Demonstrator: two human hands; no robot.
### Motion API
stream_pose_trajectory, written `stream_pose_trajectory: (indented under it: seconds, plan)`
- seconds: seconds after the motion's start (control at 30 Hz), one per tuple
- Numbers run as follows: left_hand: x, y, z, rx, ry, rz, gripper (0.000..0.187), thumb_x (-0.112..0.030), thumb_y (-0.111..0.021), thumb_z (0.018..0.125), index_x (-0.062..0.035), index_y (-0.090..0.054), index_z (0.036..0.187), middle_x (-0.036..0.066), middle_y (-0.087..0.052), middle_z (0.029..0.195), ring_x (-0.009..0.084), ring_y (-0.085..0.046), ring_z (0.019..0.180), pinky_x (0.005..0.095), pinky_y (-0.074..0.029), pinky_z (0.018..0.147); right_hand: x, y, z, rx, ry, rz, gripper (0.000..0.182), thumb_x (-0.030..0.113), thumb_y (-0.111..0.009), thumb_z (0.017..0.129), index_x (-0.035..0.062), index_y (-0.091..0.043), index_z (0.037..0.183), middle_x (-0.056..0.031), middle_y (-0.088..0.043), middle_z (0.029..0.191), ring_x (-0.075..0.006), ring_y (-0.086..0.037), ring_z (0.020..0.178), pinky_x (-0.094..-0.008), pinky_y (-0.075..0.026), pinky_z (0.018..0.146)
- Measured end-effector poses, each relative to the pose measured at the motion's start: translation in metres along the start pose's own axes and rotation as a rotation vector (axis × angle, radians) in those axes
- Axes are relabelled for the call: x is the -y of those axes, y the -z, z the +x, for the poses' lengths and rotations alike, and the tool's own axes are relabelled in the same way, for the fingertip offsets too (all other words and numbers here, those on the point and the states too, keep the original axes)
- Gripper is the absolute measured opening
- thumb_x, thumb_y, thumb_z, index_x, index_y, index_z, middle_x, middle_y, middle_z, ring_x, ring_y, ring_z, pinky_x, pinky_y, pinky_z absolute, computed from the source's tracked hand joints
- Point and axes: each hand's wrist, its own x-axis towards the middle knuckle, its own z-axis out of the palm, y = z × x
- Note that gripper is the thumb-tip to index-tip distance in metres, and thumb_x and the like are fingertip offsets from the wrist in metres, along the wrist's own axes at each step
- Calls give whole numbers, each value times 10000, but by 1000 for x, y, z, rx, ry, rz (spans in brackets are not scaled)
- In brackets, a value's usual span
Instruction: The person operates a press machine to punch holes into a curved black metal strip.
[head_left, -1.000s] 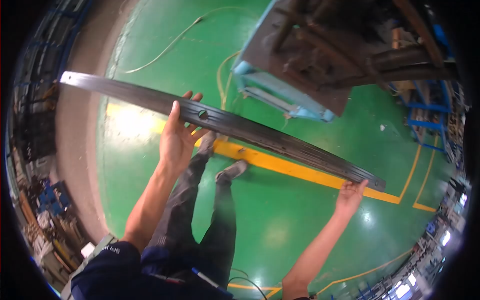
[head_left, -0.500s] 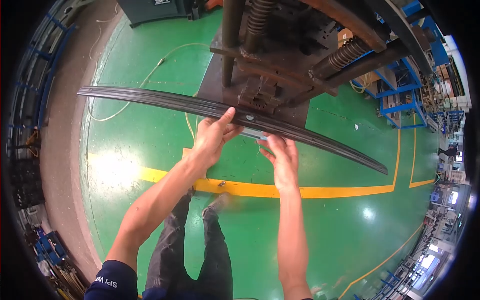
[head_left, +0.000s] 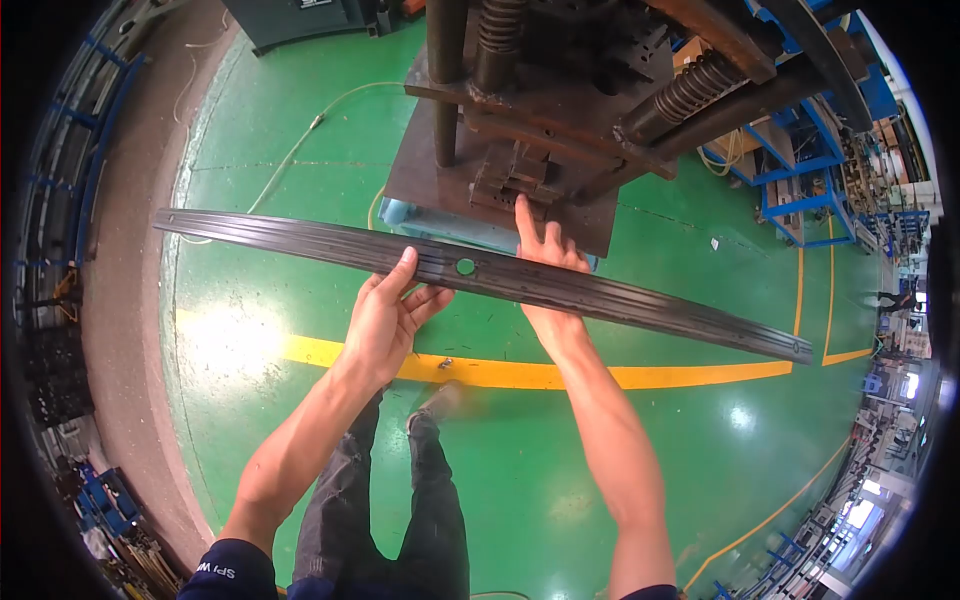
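A long dark ribbed metal strip point(head_left: 640, 297) lies slantwise across the view, with a round hole point(head_left: 465, 267) near its middle and a smaller hole towards each end. My left hand point(head_left: 383, 312) grips its near edge just left of the middle hole, thumb on top and fingers underneath. Passing beneath the strip, my right hand point(head_left: 550, 250) reaches to the press; its index finger is stretched out against or very near the small die block point(head_left: 505, 178), the other fingers loosely bent. The strip covers part of my right hand and wrist.
The press point(head_left: 560, 125) has thick posts and coil springs over a brown base plate point(head_left: 425, 180). A pale blue surface point(head_left: 440, 222) shows under its front edge. A hose point(head_left: 290, 160) runs over the green floor. Blue racks point(head_left: 805, 195) stand at the right.
My right hand has left the strip's near edge and moved forward under it to the die block. The strip has come nearer to me and turned its holed face up, still in my left hand.
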Motion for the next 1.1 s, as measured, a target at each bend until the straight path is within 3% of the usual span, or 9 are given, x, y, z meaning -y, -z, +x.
stream_pose_trajectory:
  seconds: [0.1,0.13,0.23,0.3,0.4,0.43,0.5,0.7,1.1]
  plan:
    - [-7,-3,1,43,-21,-51,285,-291,-518,1004,-11,-560,1036,90,-663,958,159,-664,834,273,-596,797,-5,-14,-22,-97,211,125,404,76,-646,761,94,-590,1160,-126,-552,868,-283,-612,652,-424,-511,576]
    - [-8,-4,3,54,-10,-87,284,-286,-514,1005,-8,-555,1047,94,-662,966,165,-664,844,279,-595,806,0,-14,-32,84,-8,317,234,59,-665,788,38,-603,1013,-123,-607,871,-240,-626,636,-382,-500,548]
    - [-10,-10,14,89,17,-120,289,-281,-505,1009,2,-537,1057,112,-649,997,188,-660,872,301,-593,831,10,4,-41,193,-238,956,258,60,-696,811,-3,-598,1041,-119,-648,876,-192,-641,640,-330,-499,535]
    - [-7,-16,28,70,36,-120,293,-282,-502,1011,7,-528,1050,123,-638,1010,201,-657,882,312,-593,840,7,3,-43,299,-468,1421,311,105,-711,851,-1,-591,1118,-78,-667,1009,-144,-655,775,-291,-530,622]
    - [3,-20,56,22,67,-109,311,-294,-501,1010,16,-514,1024,142,-612,1020,211,-651,893,310,-596,852,7,21,-36,33,-781,1876,221,188,-681,907,34,-595,1039,-102,-664,1050,-179,-651,921,-295,-523,746]
    - [5,-20,64,30,51,-95,316,-299,-500,1010,17,-509,1023,139,-610,1015,210,-650,896,309,-597,854,5,22,-30,-67,-862,2011,199,216,-663,925,49,-574,987,-111,-663,1035,-196,-661,899,-295,-527,734]
    - [8,-22,78,50,18,-64,326,-309,-497,1009,17,-499,1022,133,-607,1005,207,-649,901,305,-599,857,-2,15,-21,-145,-1029,1999,199,224,-651,935,54,-554,972,-121,-660,1002,-217,-670,893,-307,-534,742]
    - [13,-31,97,74,14,-48,367,-295,-553,981,20,-417,1112,146,-584,1069,229,-649,930,317,-604,859,-11,-13,-12,-234,-1085,2006,214,213,-648,937,33,-534,960,-124,-649,943,-234,-677,913,-318,-570,771]
    - [7,-37,104,76,8,33,397,-291,-550,985,65,-454,1132,189,-611,1124,271,-659,982,365,-591,886,-11,-13,-8,-389,-1030,2060,139,112,-637,933,7,-547,931,-109,-639,947,-225,-674,897,-329,-593,846]
